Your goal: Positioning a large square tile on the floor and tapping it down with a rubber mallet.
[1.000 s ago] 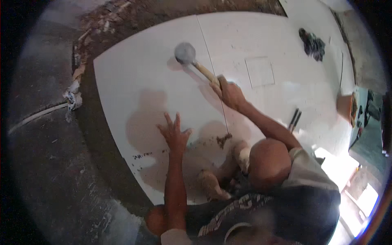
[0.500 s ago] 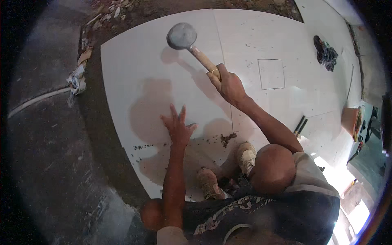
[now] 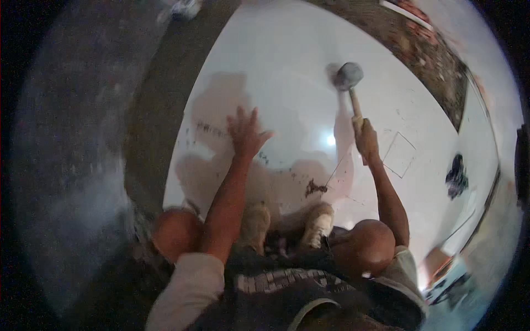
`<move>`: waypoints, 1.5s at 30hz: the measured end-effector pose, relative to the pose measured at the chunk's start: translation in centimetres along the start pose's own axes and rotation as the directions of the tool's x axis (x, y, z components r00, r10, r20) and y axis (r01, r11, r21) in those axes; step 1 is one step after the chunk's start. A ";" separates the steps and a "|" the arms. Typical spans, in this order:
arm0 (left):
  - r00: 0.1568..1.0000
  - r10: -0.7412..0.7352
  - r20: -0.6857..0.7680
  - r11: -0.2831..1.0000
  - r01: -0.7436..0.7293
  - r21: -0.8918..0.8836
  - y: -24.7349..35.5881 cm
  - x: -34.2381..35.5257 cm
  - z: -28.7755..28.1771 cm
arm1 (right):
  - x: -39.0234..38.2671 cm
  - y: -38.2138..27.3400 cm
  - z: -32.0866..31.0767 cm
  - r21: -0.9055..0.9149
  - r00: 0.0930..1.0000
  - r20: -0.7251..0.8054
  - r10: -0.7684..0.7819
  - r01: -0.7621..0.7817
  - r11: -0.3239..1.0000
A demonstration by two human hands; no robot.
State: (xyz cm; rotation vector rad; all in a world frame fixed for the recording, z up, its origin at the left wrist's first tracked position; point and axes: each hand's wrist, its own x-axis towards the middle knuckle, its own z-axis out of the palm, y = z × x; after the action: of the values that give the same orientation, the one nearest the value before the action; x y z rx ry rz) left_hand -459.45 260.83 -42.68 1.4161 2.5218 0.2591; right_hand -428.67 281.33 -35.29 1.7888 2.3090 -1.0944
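Observation:
In my right hand is a rubber mallet, its fingers closed around the wooden handle. The rounded grey head points away from me over the large pale tiles, with its shadow just left of it; whether it touches the surface I cannot tell. My left hand is stretched out over the left tile, palm down and fingers spread, holding nothing. Dark crumbs lie between the hands, by the thin seam. Both hands are slightly blurred.
My boots stand at the near part of the tiles. A drawn square lies right of my right hand, with a dark crumpled cloth beyond it. Rubble borders the far right; dark floor runs along the left.
The whole view has turned, shifting the tiles, square and cloth. The mallet has swung rightward across the picture, from over the left tile to near the seam. My left hand stays spread.

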 end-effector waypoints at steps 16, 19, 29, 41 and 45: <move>0.948 -0.317 -0.023 0.939 0.310 -0.152 1.4 -6.0 1.6 | -0.3 -7.3 3.6 -0.085 0.969 -0.070 -0.237 0.231 0.969; 0.950 -0.312 0.022 0.938 0.312 -0.152 2.2 -6.5 1.9 | -1.8 -10.3 2.2 0.079 0.949 -0.219 -0.225 0.247 0.966; 0.947 -0.302 0.113 0.945 0.313 -0.098 1.2 -8.2 2.4 | -1.2 -8.6 6.8 -0.148 0.962 0.045 -0.268 0.272 0.951; 0.935 -0.301 0.188 0.922 0.336 -0.192 -0.6 -7.6 2.2 | -1.4 -7.9 5.7 0.047 0.996 -0.006 -0.094 0.094 0.994; 0.961 -0.257 0.101 0.961 0.266 -0.081 1.9 -7.7 1.6 | -1.7 -5.5 3.6 0.076 0.990 -0.117 -0.077 0.086 0.993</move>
State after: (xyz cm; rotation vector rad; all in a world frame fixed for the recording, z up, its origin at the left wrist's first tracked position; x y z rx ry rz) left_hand -453.55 255.33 -42.81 1.0206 2.5497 0.2546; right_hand -434.18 277.51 -34.49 1.8465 2.4570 -1.1411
